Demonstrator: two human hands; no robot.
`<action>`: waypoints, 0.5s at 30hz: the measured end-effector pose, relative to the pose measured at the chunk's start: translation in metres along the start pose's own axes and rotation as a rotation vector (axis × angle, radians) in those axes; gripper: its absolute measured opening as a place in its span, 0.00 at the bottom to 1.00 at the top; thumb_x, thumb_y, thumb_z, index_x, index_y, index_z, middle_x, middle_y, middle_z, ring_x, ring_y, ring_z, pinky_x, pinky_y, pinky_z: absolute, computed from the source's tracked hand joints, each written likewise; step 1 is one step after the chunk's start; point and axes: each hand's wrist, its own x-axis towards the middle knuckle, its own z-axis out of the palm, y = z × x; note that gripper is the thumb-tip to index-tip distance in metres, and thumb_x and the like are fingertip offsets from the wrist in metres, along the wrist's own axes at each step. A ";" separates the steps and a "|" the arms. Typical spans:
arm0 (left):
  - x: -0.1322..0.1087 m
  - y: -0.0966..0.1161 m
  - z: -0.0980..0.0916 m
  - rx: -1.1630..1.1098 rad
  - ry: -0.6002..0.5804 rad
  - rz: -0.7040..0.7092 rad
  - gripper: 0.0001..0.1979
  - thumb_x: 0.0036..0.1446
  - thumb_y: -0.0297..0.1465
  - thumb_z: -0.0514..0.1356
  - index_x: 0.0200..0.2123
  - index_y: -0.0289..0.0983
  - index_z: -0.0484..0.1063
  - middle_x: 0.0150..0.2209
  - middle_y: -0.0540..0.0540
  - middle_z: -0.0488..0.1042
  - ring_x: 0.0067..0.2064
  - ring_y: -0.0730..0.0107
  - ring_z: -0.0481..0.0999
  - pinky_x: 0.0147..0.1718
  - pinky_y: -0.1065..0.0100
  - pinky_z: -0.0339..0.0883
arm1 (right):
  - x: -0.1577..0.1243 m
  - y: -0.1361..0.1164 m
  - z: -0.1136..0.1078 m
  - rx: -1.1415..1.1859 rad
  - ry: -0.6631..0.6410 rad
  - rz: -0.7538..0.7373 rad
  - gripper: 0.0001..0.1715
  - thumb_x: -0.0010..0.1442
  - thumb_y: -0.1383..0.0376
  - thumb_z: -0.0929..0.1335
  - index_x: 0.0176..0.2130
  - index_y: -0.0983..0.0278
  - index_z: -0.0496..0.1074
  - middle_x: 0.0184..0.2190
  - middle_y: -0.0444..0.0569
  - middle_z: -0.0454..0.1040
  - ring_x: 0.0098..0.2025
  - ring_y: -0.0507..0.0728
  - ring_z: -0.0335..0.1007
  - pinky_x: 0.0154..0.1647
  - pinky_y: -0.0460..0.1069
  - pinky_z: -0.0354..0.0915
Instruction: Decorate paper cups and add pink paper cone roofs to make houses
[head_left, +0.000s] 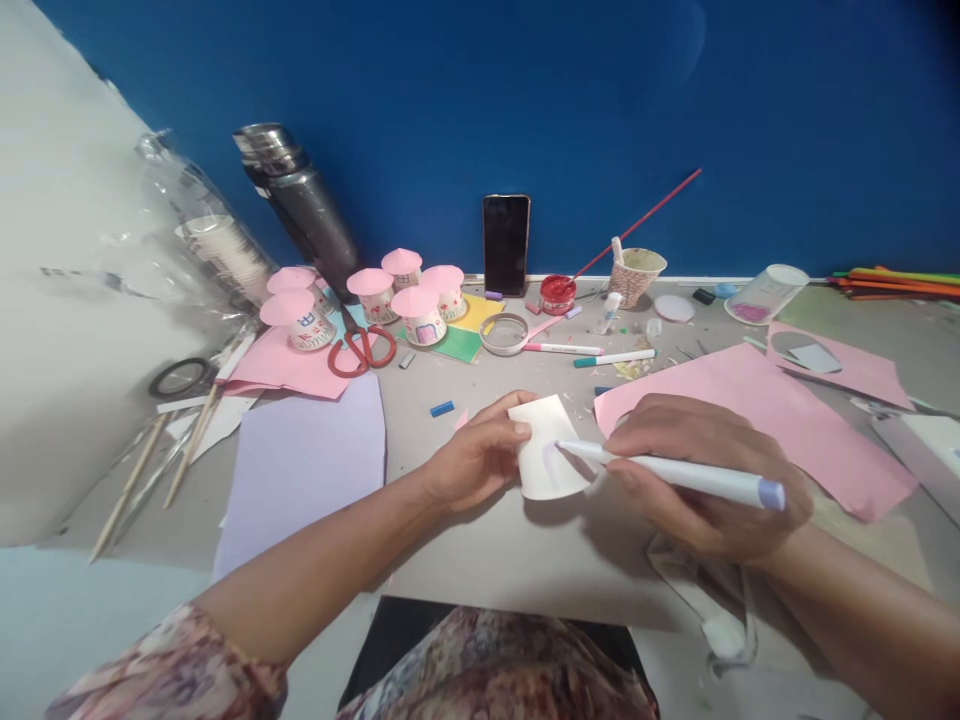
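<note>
A small white paper cup (541, 470) is tilted on its side in my left hand (480, 455), whose thumb and fingers close on its left edge. In my right hand (705, 475) is a white marker (697, 478) with a light purple end. Its tip touches the cup's side, where a faint purple curved line shows. Several small cups with pink cone roofs (425, 318) and drawn-on patterns stand at the back left.
Red-handled scissors (362, 352), a dark flask (304, 205) and lilac paper (304, 460) lie or stand leftward. A phone (506, 245) leans on the blue wall. Rightward are pink paper (780, 410), a patterned cup (636, 277) and a red paint jar (557, 294).
</note>
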 end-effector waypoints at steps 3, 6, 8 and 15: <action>0.000 0.001 0.000 -0.008 -0.016 -0.006 0.23 0.48 0.36 0.72 0.47 0.37 0.74 0.36 0.46 0.78 0.34 0.65 0.76 0.33 0.67 0.68 | 0.001 0.001 -0.002 0.008 -0.042 -0.025 0.06 0.64 0.72 0.70 0.38 0.60 0.75 0.24 0.47 0.80 0.23 0.55 0.72 0.25 0.51 0.69; 0.000 0.001 0.000 -0.027 -0.013 -0.003 0.23 0.47 0.35 0.72 0.47 0.37 0.75 0.37 0.46 0.78 0.35 0.65 0.76 0.33 0.67 0.68 | 0.003 0.002 -0.006 -0.006 -0.061 -0.044 0.07 0.63 0.74 0.70 0.39 0.61 0.75 0.24 0.48 0.80 0.23 0.55 0.73 0.24 0.51 0.69; 0.000 0.001 0.000 -0.037 -0.008 -0.001 0.23 0.46 0.35 0.72 0.46 0.37 0.75 0.37 0.46 0.78 0.35 0.65 0.76 0.33 0.67 0.68 | 0.004 0.003 -0.009 -0.008 -0.059 -0.035 0.08 0.64 0.74 0.70 0.39 0.61 0.74 0.24 0.48 0.80 0.23 0.55 0.74 0.24 0.51 0.69; 0.001 0.000 0.000 -0.031 0.012 -0.020 0.26 0.44 0.36 0.73 0.47 0.36 0.75 0.37 0.45 0.78 0.36 0.64 0.76 0.34 0.66 0.69 | 0.004 0.001 -0.008 -0.012 -0.073 -0.030 0.07 0.64 0.74 0.70 0.39 0.61 0.74 0.24 0.48 0.80 0.24 0.55 0.74 0.25 0.50 0.69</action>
